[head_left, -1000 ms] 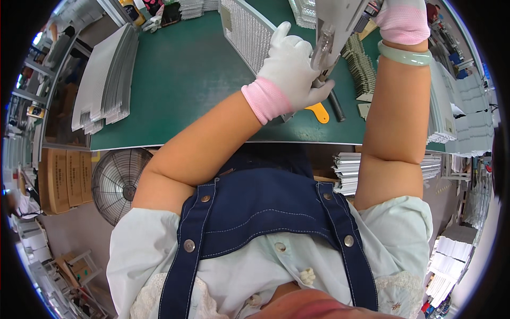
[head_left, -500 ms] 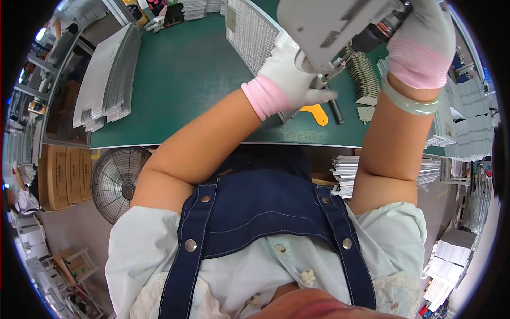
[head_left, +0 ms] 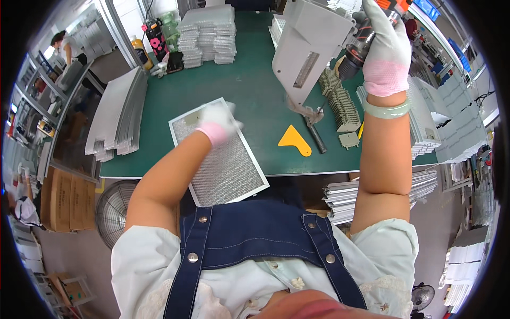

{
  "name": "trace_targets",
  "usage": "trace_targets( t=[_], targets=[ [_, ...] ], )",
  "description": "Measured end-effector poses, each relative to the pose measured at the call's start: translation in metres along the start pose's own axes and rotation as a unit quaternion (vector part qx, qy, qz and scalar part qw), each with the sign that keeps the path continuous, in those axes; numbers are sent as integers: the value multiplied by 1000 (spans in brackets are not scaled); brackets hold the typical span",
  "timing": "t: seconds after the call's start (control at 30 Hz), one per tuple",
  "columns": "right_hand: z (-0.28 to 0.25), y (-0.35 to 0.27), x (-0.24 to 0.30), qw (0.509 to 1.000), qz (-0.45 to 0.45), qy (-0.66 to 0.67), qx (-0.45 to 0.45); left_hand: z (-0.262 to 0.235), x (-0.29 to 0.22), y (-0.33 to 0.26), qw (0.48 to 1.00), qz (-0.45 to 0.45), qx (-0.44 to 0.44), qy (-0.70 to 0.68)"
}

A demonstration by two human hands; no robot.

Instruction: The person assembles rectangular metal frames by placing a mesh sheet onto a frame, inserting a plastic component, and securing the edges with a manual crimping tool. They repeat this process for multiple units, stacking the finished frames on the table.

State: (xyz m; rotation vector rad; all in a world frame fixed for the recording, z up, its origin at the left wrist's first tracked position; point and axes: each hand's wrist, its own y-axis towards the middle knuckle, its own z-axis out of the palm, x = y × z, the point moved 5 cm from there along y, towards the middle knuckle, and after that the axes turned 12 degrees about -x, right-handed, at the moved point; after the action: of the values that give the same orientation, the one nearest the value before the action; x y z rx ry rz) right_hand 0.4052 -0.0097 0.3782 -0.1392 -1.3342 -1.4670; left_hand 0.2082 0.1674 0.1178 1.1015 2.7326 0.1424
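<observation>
My right hand (head_left: 389, 50), in a white glove with a pink cuff, is closed around a power drill (head_left: 357, 56) with a black chuck and a long thin bit pointing down-left. Motion smears my left hand (head_left: 219, 123), gloved alike, over the far part of a framed metal mesh filter panel (head_left: 223, 173); its fingers cannot be made out. The panel lies aslant, its near end past the table's front edge against my apron. Left of the drill stands a light grey machine (head_left: 311, 50) with a slotted side and a narrow metal tip low down.
On the green table (head_left: 249, 69) are a yellow scraper (head_left: 295, 141), a dark rod (head_left: 316, 137) and a row of beige clips (head_left: 340, 103). Mesh sheets (head_left: 118, 111) are stacked at the left, more panels (head_left: 207, 34) at the back. A fan (head_left: 114, 212) stands below left.
The mesh panel has gone from standing tilted by the machine to lying at the front edge. My left hand has moved left with it. My right hand still holds the drill.
</observation>
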Motion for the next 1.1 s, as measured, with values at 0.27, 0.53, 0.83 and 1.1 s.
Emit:
trace_targets(
  t=[0.27, 0.53, 0.83, 1.1],
  targets=[
    [-30, 8, -3, 999, 3, -34, 31, -17, 150, 13, 982, -93, 137, 94],
    [-67, 26, -38, 992, -75, -92, 47, -194, -16, -33, 941, 178, -282, -65],
    [-69, -14, -56, 995, -61, -27, 80, -122, -112, -124, 933, 327, -104, -108],
    [-41, -45, -69, 992, -59, 2, 111, -95, -121, -136, 933, 333, -77, -115]
  ],
)
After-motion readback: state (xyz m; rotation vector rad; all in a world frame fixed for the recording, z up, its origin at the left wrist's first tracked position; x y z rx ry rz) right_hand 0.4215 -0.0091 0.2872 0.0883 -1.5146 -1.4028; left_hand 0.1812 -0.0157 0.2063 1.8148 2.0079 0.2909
